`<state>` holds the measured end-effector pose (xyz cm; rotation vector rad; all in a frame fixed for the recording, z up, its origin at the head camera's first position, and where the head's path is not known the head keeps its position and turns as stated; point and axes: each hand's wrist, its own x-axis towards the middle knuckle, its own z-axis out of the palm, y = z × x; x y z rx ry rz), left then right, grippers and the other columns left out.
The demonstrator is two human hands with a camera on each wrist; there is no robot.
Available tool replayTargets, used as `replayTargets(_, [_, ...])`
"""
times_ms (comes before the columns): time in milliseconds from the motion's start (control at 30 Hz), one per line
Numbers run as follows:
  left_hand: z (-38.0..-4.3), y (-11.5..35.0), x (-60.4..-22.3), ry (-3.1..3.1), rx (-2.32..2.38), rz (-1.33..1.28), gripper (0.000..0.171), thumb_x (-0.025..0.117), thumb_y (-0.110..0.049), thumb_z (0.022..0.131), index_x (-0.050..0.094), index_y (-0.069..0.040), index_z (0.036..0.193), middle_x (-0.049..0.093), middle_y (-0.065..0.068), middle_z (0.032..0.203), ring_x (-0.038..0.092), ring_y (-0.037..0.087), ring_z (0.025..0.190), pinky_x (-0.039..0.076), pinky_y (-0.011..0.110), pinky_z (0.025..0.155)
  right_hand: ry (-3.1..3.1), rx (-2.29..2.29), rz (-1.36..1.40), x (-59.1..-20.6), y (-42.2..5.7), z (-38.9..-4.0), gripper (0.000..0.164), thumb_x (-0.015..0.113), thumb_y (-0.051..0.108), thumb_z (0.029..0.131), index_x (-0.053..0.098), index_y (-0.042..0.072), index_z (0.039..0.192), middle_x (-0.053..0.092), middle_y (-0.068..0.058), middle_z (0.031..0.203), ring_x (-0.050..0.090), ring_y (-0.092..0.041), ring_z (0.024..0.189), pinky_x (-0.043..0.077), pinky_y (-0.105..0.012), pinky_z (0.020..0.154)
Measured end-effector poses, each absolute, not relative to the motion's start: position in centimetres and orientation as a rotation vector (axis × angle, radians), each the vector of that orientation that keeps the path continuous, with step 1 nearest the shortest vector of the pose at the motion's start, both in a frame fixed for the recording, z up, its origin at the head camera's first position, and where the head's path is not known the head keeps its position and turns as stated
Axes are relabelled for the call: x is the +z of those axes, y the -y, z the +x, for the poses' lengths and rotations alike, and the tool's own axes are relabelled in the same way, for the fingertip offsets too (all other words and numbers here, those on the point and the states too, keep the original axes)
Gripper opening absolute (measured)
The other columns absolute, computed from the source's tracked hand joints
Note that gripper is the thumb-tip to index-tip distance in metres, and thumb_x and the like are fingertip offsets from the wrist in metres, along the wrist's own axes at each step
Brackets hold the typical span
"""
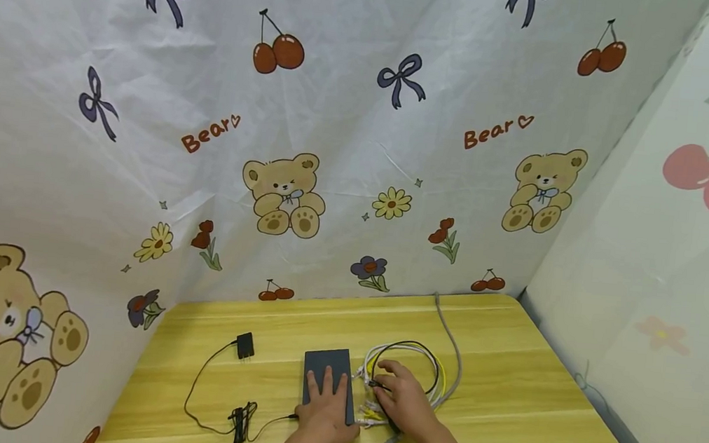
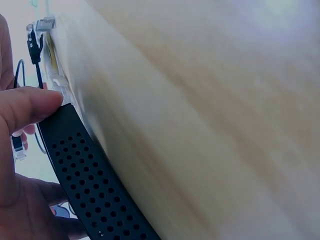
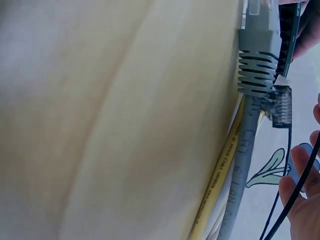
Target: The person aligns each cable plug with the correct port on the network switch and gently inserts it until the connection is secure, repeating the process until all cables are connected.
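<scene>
A black network switch (image 1: 327, 358) lies flat on the table. My left hand (image 1: 326, 416) rests on its top with the fingers spread straight, the thumb by the near right corner. The left wrist view shows the switch's perforated side (image 2: 90, 180), with the thumb (image 2: 40, 105) touching its corner. Right of the switch, my right hand (image 1: 405, 398) has bent fingers holding a black network cable (image 1: 438, 369). One of its dark plugs (image 1: 373, 383) is by the fingertips. In the right wrist view, the cable (image 3: 295, 195) passes across the fingers; their contact is partly hidden.
Coiled white, yellow (image 1: 444, 380) and grey (image 1: 454, 343) network cables lie around the right hand. A grey plug (image 3: 257, 60) is close to the right wrist camera. Left of the switch lie a black power adapter (image 1: 245, 345) and its bundled cord (image 1: 240, 424). Patterned cloth (image 1: 337, 128) hangs behind the table.
</scene>
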<state>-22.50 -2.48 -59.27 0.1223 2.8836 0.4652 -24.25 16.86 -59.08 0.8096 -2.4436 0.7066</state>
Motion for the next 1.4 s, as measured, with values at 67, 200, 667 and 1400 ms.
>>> replayTargets(67, [-22.5, 2.5, -59.2, -2.879, 0.486, 0.122, 0.098, 0.077, -0.061, 0.075, 0.037, -0.021, 0.155, 0.019, 0.017, 0.164, 0.009, 0.055, 0.147, 0.037, 0.08, 0.081, 2.433, 0.693, 0.806, -59.0, -16.8, -24.3, 0.014, 0.08, 0.01, 0.082, 0.078, 0.01, 0.096, 0.067, -0.013, 0.118, 0.065, -0.027, 0.106, 0.056, -0.043, 0.083])
replayTargets(200, [-22.4, 2.8, -59.0, -2.877, 0.538, 0.129, 0.098, 0.078, -0.058, 0.075, 0.036, -0.02, 0.156, 0.018, 0.017, 0.164, 0.009, 0.055, 0.147, 0.037, 0.08, 0.08, 2.437, 0.705, 0.79, -58.8, -16.9, -24.4, 0.015, 0.08, 0.01, 0.083, 0.078, 0.01, 0.097, 0.067, -0.012, 0.118, 0.068, -0.024, 0.1, 0.057, -0.039, 0.078])
replayTargets(667, [-22.2, 3.2, -59.0, -2.862, 0.62, 0.152, 0.098, 0.078, -0.056, 0.076, 0.035, -0.02, 0.156, 0.017, 0.018, 0.164, 0.007, 0.055, 0.147, 0.036, 0.081, 0.08, 2.489, 0.84, 0.748, -57.7, -16.8, -24.6, 0.016, 0.077, 0.007, 0.086, 0.072, 0.008, 0.102, 0.067, -0.015, 0.121, 0.073, -0.019, 0.09, 0.058, -0.029, 0.072])
replayTargets(1400, [-22.2, 3.2, -59.1, -2.886, 0.593, 0.161, 0.097, 0.079, -0.056, 0.075, 0.036, -0.021, 0.156, 0.017, 0.018, 0.164, 0.008, 0.056, 0.147, 0.037, 0.08, 0.08, 2.643, 0.52, 0.618, -59.1, -17.6, -25.6, 0.016, 0.085, 0.023, 0.079, 0.076, 0.018, 0.091, 0.067, 0.002, 0.096, 0.059, -0.019, 0.083, 0.05, -0.04, 0.067])
